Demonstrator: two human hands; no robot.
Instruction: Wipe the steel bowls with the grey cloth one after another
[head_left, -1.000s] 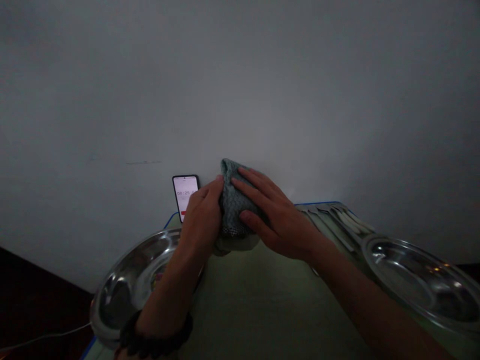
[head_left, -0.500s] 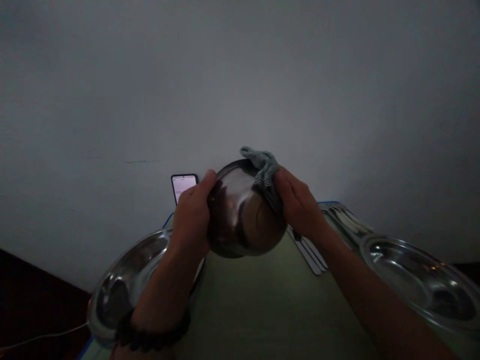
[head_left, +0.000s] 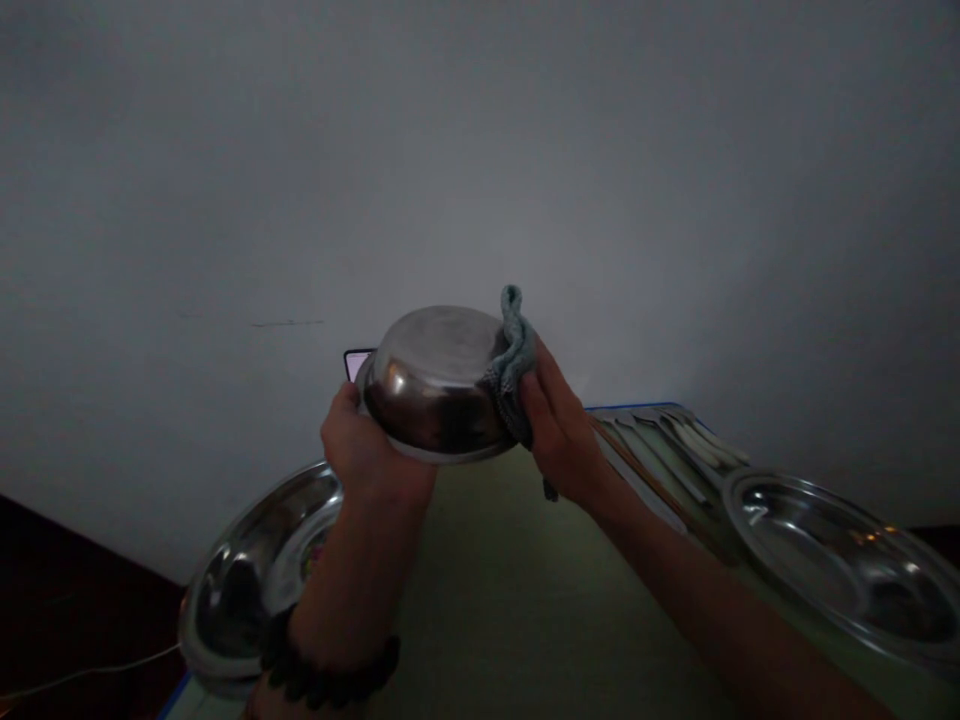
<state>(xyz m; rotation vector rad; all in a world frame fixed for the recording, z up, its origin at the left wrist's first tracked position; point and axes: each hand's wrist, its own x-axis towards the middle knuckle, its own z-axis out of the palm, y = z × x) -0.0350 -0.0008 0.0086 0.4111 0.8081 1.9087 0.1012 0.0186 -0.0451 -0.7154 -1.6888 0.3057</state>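
Observation:
A shiny metal bowl (head_left: 442,385) is held up above the table, tipped so that its base and outer wall face me. My left hand (head_left: 375,445) grips it by the rim at the lower left, thumb on the side. My right hand (head_left: 559,425) is closed on a grey-green cloth (head_left: 516,360) and presses it against the bowl's right side. The cloth sticks up in a fold above the fingers and a dark end hangs below the hand. The bowl's inside is hidden from view.
On the green table (head_left: 525,590) a large metal basin (head_left: 225,590) stands at left and another metal basin (head_left: 840,570) at right. Knives (head_left: 697,440) and chopsticks (head_left: 637,470) lie at the back right. Behind the bowl a phone (head_left: 357,364) leans near the wall (head_left: 480,150).
The bowl has turned so its base now faces upward, and it has shifted a little left. My left hand has moved lower on the rim; my right hand and cloth moved slightly left.

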